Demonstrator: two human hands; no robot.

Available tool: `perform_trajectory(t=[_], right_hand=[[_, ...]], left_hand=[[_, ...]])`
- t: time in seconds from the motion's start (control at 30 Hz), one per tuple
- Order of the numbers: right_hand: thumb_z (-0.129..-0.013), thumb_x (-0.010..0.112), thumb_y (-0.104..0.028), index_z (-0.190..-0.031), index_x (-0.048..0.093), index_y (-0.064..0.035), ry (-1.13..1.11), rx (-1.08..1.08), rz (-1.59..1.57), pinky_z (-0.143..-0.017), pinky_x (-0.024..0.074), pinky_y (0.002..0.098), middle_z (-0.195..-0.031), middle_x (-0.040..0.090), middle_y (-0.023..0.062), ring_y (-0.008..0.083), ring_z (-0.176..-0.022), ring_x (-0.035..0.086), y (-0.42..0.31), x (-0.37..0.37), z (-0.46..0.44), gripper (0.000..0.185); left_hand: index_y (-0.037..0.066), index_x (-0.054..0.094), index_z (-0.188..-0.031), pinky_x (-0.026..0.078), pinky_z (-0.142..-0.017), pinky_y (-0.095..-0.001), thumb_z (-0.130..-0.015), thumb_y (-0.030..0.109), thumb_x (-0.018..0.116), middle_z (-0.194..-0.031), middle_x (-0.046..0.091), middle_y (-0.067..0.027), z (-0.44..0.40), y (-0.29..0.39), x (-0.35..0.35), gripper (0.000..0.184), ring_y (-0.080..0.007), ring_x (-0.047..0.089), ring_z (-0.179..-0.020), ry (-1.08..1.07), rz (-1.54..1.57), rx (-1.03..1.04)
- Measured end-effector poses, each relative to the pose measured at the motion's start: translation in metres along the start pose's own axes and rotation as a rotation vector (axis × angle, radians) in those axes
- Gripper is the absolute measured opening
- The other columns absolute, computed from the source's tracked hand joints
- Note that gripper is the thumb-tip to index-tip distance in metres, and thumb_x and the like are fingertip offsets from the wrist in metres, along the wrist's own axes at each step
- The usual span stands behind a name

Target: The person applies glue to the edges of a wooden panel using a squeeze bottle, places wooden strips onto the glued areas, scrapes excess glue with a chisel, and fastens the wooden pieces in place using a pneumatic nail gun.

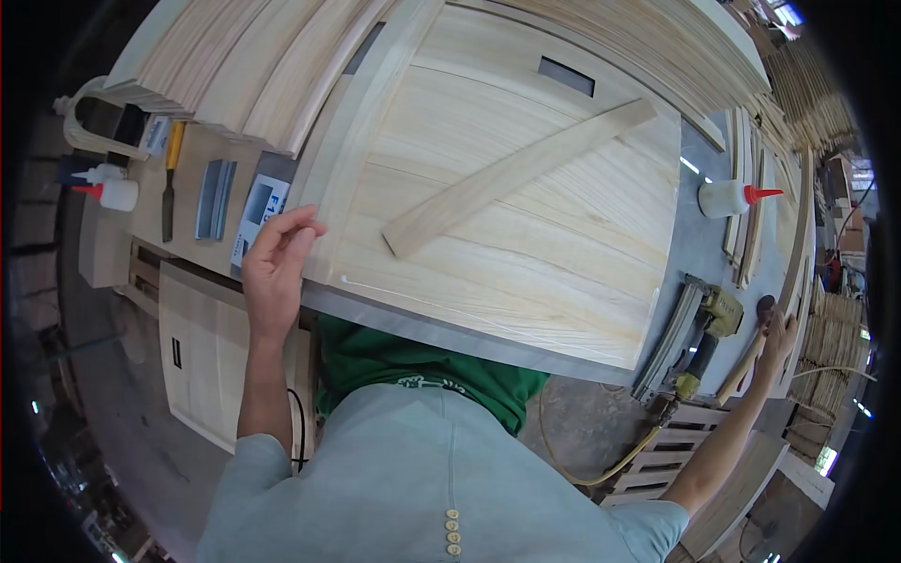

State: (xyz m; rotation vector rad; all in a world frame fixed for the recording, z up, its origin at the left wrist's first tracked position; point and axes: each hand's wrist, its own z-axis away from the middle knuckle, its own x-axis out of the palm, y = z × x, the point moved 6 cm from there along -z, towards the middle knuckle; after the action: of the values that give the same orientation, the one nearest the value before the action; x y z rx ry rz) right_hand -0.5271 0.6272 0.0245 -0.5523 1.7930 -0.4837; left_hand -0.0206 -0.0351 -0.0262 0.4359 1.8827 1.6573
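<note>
Showing one narrowly open left hand (278, 267), centre-left, and one right hand (777, 340) near one hammer (767, 306), far right. Cannot tell latter's grip.

From the wearer's head, one fisheye view faces down and forward over the wooden panel (544, 249), close by.

Soft, even light fell across the pale wood panel (544, 267), while the floor (113, 403) at left lay dim. Small white glints marked the grey tabletop (694, 242). Wide-angle distortion bowed the stacked boards (211, 66), and black closed in around softly blurred edges.
</note>
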Motion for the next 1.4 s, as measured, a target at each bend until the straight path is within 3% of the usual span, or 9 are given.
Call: perform_trajectory(t=[0.23,0.37,0.5,0.7,0.83,1.03,1.2,1.3,1.4], right_hand=[[-0.096,0.062,-0.022,-0.107,0.062,-0.0017,0.083,-0.230,-0.146,-0.056,0.0392,0.0228,-0.078,0.055,0.0002,0.0068,-0.067,0.050,-0.164,0.004,0.084,0.023],[-0.090,0.061,-0.006,-0.125,0.054,0.0036,-0.183,-0.396,-0.122,-0.065,0.0478,0.0278,-0.096,0.065,0.0050,0.0135,-0.079,0.060,-0.232,0.097,0.150,0.037],[-0.079,0.069,-0.004,-0.106,0.055,-0.0001,-0.496,-0.799,-0.029,-0.065,0.0491,0.0359,-0.084,0.056,0.0120,0.0278,-0.074,0.059,-0.319,0.173,0.219,0.031],[-0.074,0.072,-0.006,-0.109,0.057,-0.0027,-0.590,-0.970,-0.051,-0.073,0.0516,0.0409,-0.099,0.063,0.0130,0.0334,-0.091,0.061,-0.317,0.218,0.237,0.038],[-0.077,0.073,-0.009,-0.111,0.060,-0.0011,-0.623,-0.868,-0.077,-0.079,0.0510,0.0393,-0.109,0.061,0.0145,0.0330,-0.099,0.058,-0.316,0.216,0.233,0.037],[-0.079,0.075,-0.012,-0.116,0.062,0.0006,-0.627,-0.819,-0.147,-0.073,0.0472,0.0373,-0.102,0.059,0.0125,0.0313,-0.089,0.055,-0.318,0.197,0.222,0.042],[-0.085,0.072,-0.012,-0.106,0.067,0.0045,-0.775,-0.647,-0.361,-0.063,0.0432,0.0268,-0.081,0.058,0.0089,0.0167,-0.069,0.054,-0.318,0.180,0.193,0.027],[-0.087,0.069,-0.008,-0.101,0.068,0.0030,-0.810,-0.122,-0.690,-0.063,0.0450,0.0254,-0.080,0.061,0.0045,0.0145,-0.067,0.055,-0.294,0.188,0.157,0.018],[-0.090,0.065,-0.006,-0.112,0.061,0.0032,-0.665,0.066,-0.964,-0.063,0.0498,0.0253,-0.083,0.063,0.0060,0.0131,-0.068,0.060,-0.280,0.196,0.109,0.024]], left_hand=[[-0.002,0.063,-0.114,0.049,-0.085,-0.0264,-0.093,0.002,0.058,-0.098,0.065,-0.0073,-0.003,0.015,0.009,0.021,-0.0137,0.062,-0.093,-0.072,-0.065,0.123],[0.000,0.065,-0.110,0.049,-0.081,-0.0278,-0.088,-0.003,0.061,-0.098,0.066,-0.0093,-0.007,0.036,0.030,0.023,-0.0168,0.063,-0.091,-0.146,-0.193,0.323],[0.000,0.064,-0.110,0.048,-0.088,-0.0305,-0.085,-0.006,0.062,-0.106,0.064,-0.0122,-0.012,0.059,0.055,0.026,-0.0237,0.063,-0.098,-0.234,-0.390,0.488],[0.005,0.064,-0.113,0.047,-0.094,-0.0359,-0.079,-0.002,0.069,-0.115,0.060,-0.0114,-0.058,0.048,0.081,0.035,-0.0303,0.057,-0.108,-0.240,-0.534,0.636],[0.005,0.063,-0.114,0.043,-0.100,-0.0386,-0.075,0.000,0.071,-0.119,0.059,-0.0101,-0.097,0.038,0.104,0.041,-0.0298,0.052,-0.116,-0.250,-0.702,0.726],[0.005,0.064,-0.112,0.044,-0.096,-0.0382,-0.074,0.000,0.071,-0.114,0.061,-0.0090,-0.119,0.036,0.117,0.039,-0.0289,0.055,-0.112,-0.348,-0.790,0.890],[0.005,0.064,-0.110,0.046,-0.088,-0.0364,-0.084,0.004,0.065,-0.102,0.063,-0.0090,-0.129,0.063,0.124,0.026,-0.0278,0.059,-0.101,-0.307,-0.755,1.033],[0.004,0.064,-0.111,0.046,-0.089,-0.0367,-0.085,0.005,0.065,-0.102,0.061,-0.0102,-0.151,0.069,0.139,0.026,-0.0286,0.058,-0.100,-0.430,-0.689,0.901],[0.003,0.063,-0.111,0.046,-0.087,-0.0380,-0.083,0.007,0.068,-0.103,0.060,-0.0115,-0.169,0.089,0.163,0.028,-0.0299,0.057,-0.099,-0.470,-0.639,0.901]])
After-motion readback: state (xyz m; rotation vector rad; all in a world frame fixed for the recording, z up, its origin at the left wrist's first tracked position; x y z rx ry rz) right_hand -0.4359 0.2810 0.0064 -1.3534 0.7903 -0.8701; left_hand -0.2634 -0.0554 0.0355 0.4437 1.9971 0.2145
